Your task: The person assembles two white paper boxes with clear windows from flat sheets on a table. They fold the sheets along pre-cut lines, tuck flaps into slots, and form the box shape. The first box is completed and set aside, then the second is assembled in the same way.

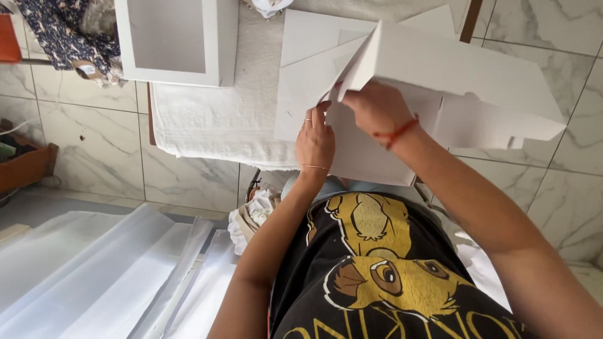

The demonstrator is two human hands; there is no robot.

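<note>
Floor: marble tiles (100, 150), clear plastic sheets (94, 270) lower left.
Table: white towel (207, 119), finished white box (179, 39) up top.
Left hand (314, 141): fingers pressing the flat white cardboard (370, 150).
Right hand (377, 108): pinching the raised panel (452, 78), folding over the table.

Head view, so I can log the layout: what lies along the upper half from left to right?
Patterned dark fabric → assembled white box → white towel → left hand → right hand on the white cardboard box blank → marble floor tiles.
</note>
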